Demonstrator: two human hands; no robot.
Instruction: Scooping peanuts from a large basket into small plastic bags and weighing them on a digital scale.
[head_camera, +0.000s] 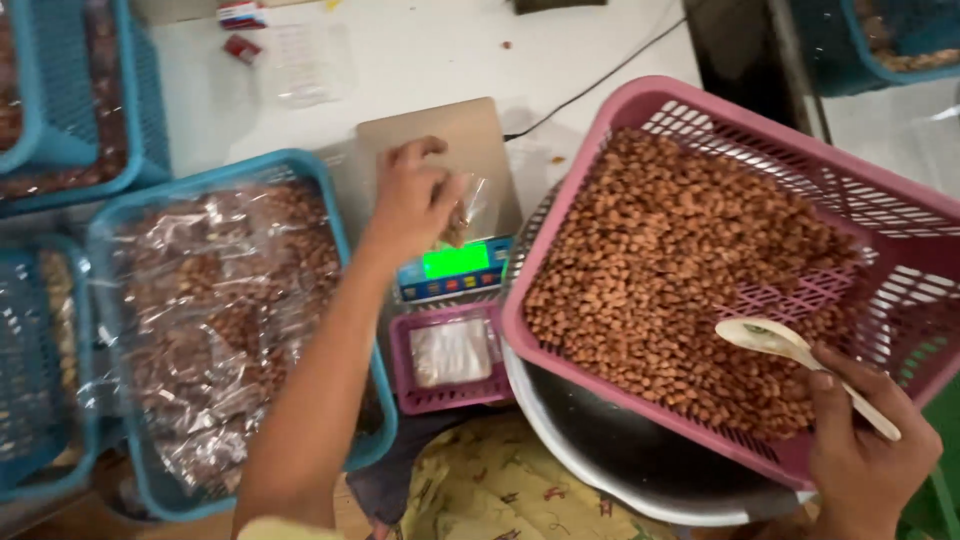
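At the centre of the view, toward twelve o'clock, the left hand (412, 200) rests on the pan of a small scale (440, 180), its fingers pinched together on a clear little bag (468, 212) with a few brown nuts inside. The scale's green display (455, 261) glows just below the hand, at its five o'clock. At four o'clock in the view, the right hand (865, 440) is curled tight around the handle of a pale spoon (790, 350), whose bowl lies on the peanuts (660, 260) heaped in a tilted pink basket (720, 115). That basket leans over a large round metal bowl (620, 460) at six o'clock. Between the scale and the bowl sits a small pink tray (405, 375) holding clear bags. At nine o'clock a blue basket (335, 215) is filled with sealed bags of nuts (210, 300), and more blue baskets (60, 100) stand at ten and eight o'clock. A black cable (600, 85) runs over the white table (430, 50) at one o'clock. The two hands are well apart.
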